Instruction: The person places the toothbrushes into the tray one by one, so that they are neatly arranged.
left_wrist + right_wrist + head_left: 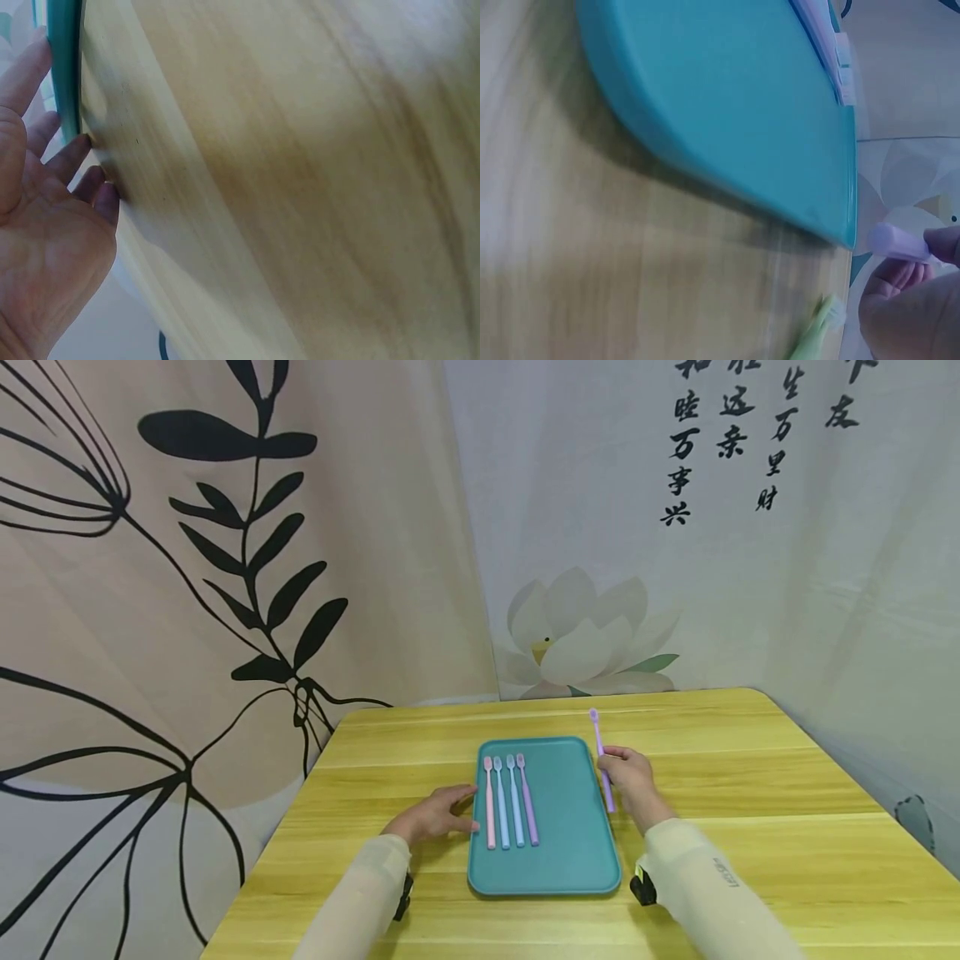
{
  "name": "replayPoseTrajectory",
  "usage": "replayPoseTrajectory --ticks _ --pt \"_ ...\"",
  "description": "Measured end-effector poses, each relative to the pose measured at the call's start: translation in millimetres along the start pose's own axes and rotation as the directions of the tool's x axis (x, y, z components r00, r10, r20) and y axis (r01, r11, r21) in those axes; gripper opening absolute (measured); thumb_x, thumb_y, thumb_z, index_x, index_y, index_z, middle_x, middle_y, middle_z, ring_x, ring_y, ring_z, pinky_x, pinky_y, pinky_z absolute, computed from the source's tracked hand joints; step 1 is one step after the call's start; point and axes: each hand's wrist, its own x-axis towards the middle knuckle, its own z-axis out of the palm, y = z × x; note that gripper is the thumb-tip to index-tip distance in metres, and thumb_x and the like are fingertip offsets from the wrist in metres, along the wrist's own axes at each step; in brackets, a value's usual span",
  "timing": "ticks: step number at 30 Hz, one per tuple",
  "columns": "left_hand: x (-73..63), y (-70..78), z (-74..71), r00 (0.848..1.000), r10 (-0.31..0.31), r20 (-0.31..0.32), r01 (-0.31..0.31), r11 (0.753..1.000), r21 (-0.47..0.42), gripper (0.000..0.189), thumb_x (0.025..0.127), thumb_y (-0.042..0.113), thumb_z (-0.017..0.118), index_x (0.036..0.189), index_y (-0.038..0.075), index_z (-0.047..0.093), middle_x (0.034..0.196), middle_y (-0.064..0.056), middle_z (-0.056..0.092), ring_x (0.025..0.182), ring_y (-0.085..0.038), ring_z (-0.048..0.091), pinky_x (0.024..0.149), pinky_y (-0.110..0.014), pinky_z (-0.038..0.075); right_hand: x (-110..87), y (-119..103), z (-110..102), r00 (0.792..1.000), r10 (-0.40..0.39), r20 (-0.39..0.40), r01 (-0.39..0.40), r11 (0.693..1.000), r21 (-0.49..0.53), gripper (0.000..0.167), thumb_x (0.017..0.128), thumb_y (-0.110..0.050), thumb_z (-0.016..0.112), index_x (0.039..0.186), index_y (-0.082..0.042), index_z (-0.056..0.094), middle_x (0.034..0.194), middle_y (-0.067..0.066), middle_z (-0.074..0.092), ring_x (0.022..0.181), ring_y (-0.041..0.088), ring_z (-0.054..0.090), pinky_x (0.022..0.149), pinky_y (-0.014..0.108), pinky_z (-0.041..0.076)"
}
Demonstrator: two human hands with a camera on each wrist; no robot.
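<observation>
A teal tray (573,860) lies on the wooden table with a pink toothbrush (490,806), two light blue toothbrushes (503,810) and a purple toothbrush (529,806) side by side in its left half, heads pointing away. Beyond the tray's right rim, my right hand (633,781) pinches another purple toothbrush (597,735) between thumb and fingers, bristle head up and away. The right wrist view shows its handle end (896,241) sticking out of the grip. At the tray's left rim, my left hand (435,814) rests with extended fingers touching the edge; its palm shows in the left wrist view.
The wooden table (750,777) extends on both sides of the tray. Behind it hangs a printed cloth (390,568) with plant and lotus pictures and writing. A small light green item (814,330), blurred, shows low in the right wrist view.
</observation>
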Motion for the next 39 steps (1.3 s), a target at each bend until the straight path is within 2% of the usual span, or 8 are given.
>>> replayPoseTrajectory --ticks 10,17,22,27,39 --pt "0.6 0.3 -1.1 1.000 0.011 -0.004 -0.011 0.999 0.034 0.075 0.090 0.025 0.075 0.153 0.009 0.038 0.158 -0.014 0.033 0.145 -0.037 0.027 0.114 -0.053 0.030 -5.0 -1.3 18.4 1.000 0.000 -0.016 0.000 1.000 0.008 0.037 0.089 -0.001 0.060 0.124 0.009 0.060 0.109 0.017 0.061 0.088 0.020 0.056 0.069 0.024 0.048" --pt "1.4 0.4 -2.1 1.000 0.021 0.003 -0.021 0.999 0.037 0.076 0.089 0.024 0.076 0.153 0.008 0.038 0.158 -0.015 0.032 0.145 -0.037 0.026 0.115 -0.053 0.028 -7.4 2.8 27.5 1.000 -0.004 0.012 0.004 1.000 -0.016 0.038 0.089 -0.003 0.059 0.125 0.007 0.059 0.118 0.022 0.059 0.098 0.027 0.057 0.081 0.033 0.050" --pt "3.1 -0.3 -2.0 1.000 0.025 0.004 -0.025 0.998 0.049 0.076 0.090 0.024 0.076 0.153 0.007 0.037 0.158 -0.015 0.033 0.145 -0.036 0.026 0.116 -0.052 0.026 -12.4 1.7 35.3 1.000 -0.018 0.015 0.018 1.000 0.000 0.037 0.087 -0.003 0.059 0.122 0.010 0.060 0.113 0.023 0.060 0.095 0.027 0.057 0.080 0.035 0.050" --pt "2.5 0.3 -1.7 1.000 0.021 -0.001 -0.020 0.999 0.049 0.076 0.090 0.024 0.075 0.153 0.007 0.038 0.157 -0.015 0.033 0.145 -0.037 0.027 0.116 -0.053 0.025 -14.7 5.3 43.6 1.000 0.002 0.024 -0.001 1.000 -0.017 0.037 0.089 -0.002 0.059 0.125 0.008 0.061 0.118 0.023 0.059 0.101 0.029 0.057 0.087 0.039 0.050" --pt "1.7 0.0 -1.4 1.000 0.031 -0.003 -0.030 0.997 0.065 0.076 0.089 0.024 0.076 0.152 0.006 0.038 0.157 -0.016 0.035 0.145 -0.038 0.028 0.116 -0.053 0.026 -18.8 15.4 59.2 1.000 0.021 0.022 -0.020 0.998 -0.063 0.034 0.088 -0.001 0.060 0.121 0.006 0.063 0.117 0.023 0.060 0.097 0.028 0.057 0.082 0.037 0.051"
